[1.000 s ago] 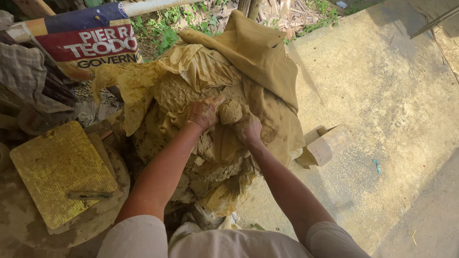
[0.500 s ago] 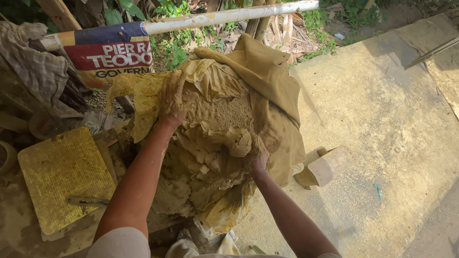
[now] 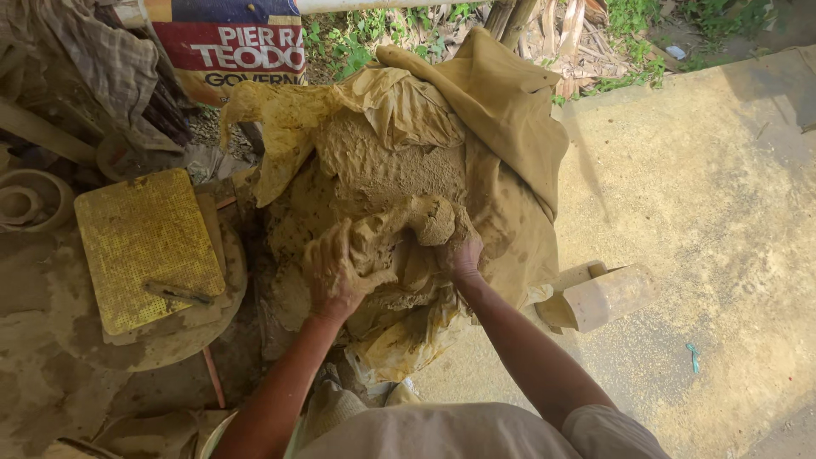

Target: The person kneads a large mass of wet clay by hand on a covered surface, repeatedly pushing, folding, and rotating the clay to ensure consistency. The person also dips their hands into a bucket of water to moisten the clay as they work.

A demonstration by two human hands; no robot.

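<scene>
We are digging into the big mound of wet clay (image 3: 382, 170), which is sitting on its clay-stained cloth wrapping (image 3: 510, 110) right in front of us. Our left hand (image 3: 333, 270) is clenching around a lump of clay (image 3: 399, 242) at the mound's near edge, while our right hand (image 3: 460, 253) is gripping that same lump from the other side. A yellow gridded board (image 3: 144, 242) with a small tool (image 3: 177, 293) on it is lying just left of the mound.

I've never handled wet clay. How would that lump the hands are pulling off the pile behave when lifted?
The clay lump probably sags and deforms: it already bends between the left hand and right hand. It looks sticky, since both hands are coated. Likely heavy for its size, being dense and damp like the pile.
</scene>
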